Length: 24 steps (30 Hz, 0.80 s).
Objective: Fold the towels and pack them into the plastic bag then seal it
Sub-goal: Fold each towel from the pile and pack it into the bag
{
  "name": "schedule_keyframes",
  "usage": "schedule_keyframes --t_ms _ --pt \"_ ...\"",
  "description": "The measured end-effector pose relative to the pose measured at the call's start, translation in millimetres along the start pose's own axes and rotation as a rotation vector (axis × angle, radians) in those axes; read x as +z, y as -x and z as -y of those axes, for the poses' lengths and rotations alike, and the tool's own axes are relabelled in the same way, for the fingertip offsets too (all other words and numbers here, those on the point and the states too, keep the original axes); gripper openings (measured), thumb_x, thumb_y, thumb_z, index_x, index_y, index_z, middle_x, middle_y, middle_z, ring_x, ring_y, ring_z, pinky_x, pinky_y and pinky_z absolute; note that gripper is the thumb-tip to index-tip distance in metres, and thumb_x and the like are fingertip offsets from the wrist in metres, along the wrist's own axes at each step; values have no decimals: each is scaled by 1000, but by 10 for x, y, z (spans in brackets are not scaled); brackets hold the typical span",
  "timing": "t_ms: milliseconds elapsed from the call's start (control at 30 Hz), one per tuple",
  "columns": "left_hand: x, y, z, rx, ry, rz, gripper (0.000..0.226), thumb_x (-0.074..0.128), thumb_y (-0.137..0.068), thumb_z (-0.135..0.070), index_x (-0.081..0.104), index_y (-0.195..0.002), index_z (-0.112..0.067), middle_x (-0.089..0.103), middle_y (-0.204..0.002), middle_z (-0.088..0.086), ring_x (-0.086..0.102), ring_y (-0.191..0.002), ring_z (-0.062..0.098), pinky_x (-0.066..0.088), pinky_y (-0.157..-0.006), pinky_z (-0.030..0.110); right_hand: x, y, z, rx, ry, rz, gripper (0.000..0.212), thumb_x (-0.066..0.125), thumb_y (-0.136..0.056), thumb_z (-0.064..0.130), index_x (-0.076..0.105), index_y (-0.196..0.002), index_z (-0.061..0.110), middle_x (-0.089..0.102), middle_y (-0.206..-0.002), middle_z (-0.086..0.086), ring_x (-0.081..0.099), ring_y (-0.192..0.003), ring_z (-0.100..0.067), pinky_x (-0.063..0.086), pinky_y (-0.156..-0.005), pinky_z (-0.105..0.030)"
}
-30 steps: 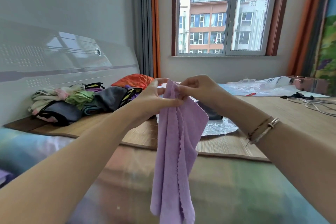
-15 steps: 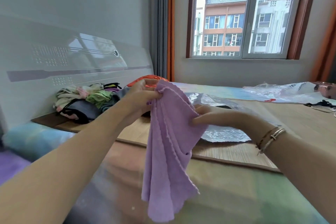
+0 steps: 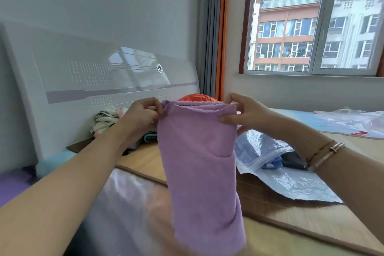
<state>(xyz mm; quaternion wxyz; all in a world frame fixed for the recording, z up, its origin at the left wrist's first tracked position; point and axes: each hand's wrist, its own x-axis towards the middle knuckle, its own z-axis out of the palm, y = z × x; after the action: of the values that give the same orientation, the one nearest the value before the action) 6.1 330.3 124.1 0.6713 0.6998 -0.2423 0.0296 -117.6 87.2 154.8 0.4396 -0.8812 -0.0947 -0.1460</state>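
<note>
A lilac towel (image 3: 199,164) hangs doubled over in front of me, its top edge stretched level between both hands. My left hand (image 3: 143,113) pinches the top left corner. At the top right corner my right hand (image 3: 243,112) pinches the edge. Behind the towel, on the bamboo mat (image 3: 311,220), lies a clear zip plastic bag (image 3: 276,172) with dark and blue cloth inside; its left part is hidden by the towel.
A pile of mixed cloths (image 3: 108,118) lies by the white headboard (image 3: 83,81) at the left, an orange one (image 3: 197,97) behind the towel's top. Another crumpled clear plastic bag (image 3: 353,120) sits far right under the window.
The towel was bunched in my left hand with the right hand lower on its side. Both hands have since spread apart and now hold it flat by its top corners.
</note>
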Motion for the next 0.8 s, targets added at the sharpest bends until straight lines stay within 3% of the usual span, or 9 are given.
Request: schedule_keyframes --t_ms 67,133,200,267,367,467,600,700,800 --pt "-67 -139 75 3 -113 -9 56 43 -81 21 70 -49 -17 61 -77 14 54 -75 21 51 -64 28 54 -290 -83 116 45 20 34 70 -84 6 48 -108 18 62 -100 -10 65 -84 -19 59 -59 -31" --pt "-80 -311 101 15 -244 3 56 44 -80 20 76 -55 -19 69 -87 24 59 -79 25 55 -81 37 71 -622 -144 215 264 -16 41 74 -80 8 53 -115 13 62 -94 -9 60 -75 -17 56 -59 -27" --pt "-67 -517 32 63 -291 -38 49 45 -80 19 77 -68 -17 70 -94 26 62 -83 26 55 -85 38 16 -948 -134 203 517 -173 23 71 -79 16 70 -98 5 67 -79 -8 62 -66 -18 55 -60 -29" --pt "-52 -733 -141 165 -267 -176 40 49 -81 15 76 -82 -14 72 -94 17 63 -83 20 55 -82 34 -63 -1218 -80 112 413 -376 12 62 -79 17 70 -78 9 68 -74 -8 67 -67 -26 60 -68 -40" --pt "-58 -933 -400 392 -188 -292 31 60 -80 10 75 -92 -15 71 -83 -8 61 -76 2 51 -78 20 -126 -1490 -17 -125 -24 -517 10 53 -75 16 50 -71 25 59 -75 -3 59 -71 -24 55 -69 -52" --pt "-86 -909 -321 426 -138 -272 37 66 -74 12 71 -77 -24 69 -73 -18 62 -75 4 52 -75 19 -57 -1476 -130 -199 -18 -441 21 55 -83 9 40 -78 23 47 -73 1 43 -71 -16 41 -63 -41" --pt "-72 -597 246 342 -191 -146 39 60 -69 26 58 -61 -12 62 -56 -12 55 -59 -4 46 -65 10 123 -1179 -667 -124 143 -253 26 61 -81 -1 41 -78 17 47 -73 -2 39 -67 -13 36 -63 -32" --pt "-47 -183 803 158 -216 -16 37 64 -70 22 46 -71 -9 54 -64 -1 48 -56 0 41 -59 12 347 -748 -1039 6 296 102 23 61 -82 3 43 -77 15 45 -69 0 38 -64 -12 35 -59 -25" --pt "-85 181 1239 -85 -210 169 44 74 -63 3 42 -90 -9 65 -84 14 61 -69 11 50 -63 25 556 -400 -1254 88 406 334 20 61 -85 14 44 -75 17 40 -68 8 34 -64 -7 30 -57 -20"
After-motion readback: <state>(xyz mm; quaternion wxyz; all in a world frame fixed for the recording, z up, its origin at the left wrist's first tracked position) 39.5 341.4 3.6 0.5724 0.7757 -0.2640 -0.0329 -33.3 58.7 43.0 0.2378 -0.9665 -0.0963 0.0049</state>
